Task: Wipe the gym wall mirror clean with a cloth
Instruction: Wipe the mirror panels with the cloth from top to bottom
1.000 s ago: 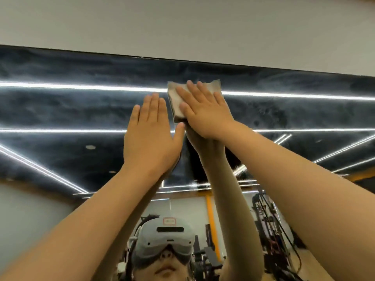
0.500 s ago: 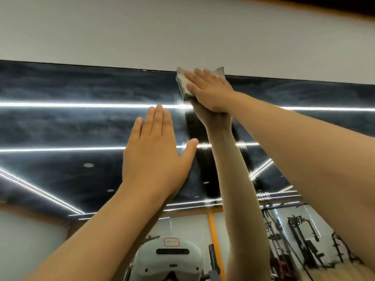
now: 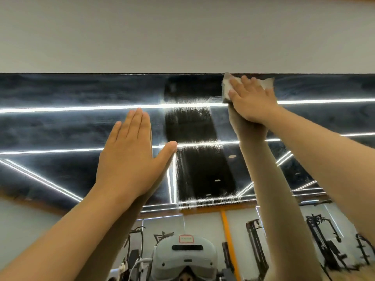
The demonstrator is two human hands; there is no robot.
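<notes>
Mirror (image 3: 60,128) top edge, cloth (image 3: 266,83) horiz under R hand (image 3: 251,100)

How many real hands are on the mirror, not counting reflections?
2. The bare left hand lies flat on the dusty wall mirror, left of the wiped dark strip; the bare right hand presses a folded white cloth at the mirror's top edge.

- Mirror (image 3: 60,128): hazy blue-grey film, cloudy and smeared, over a dark reflection.
- Wiped band (image 3: 194,165): clear deep black with brushy, feathered edges.
- Cloth (image 3: 226,88): white, greyer at the folds.
- Wall (image 3: 182,33): plain pale grey.
- Light strips (image 3: 81,108): bright white reflected lines, some level and some slanting.
- Headset (image 3: 185,258): light grey, with a black slot and a red-edged label.
- Post (image 3: 225,222): orange.
- Machines (image 3: 316,230): black.
</notes>
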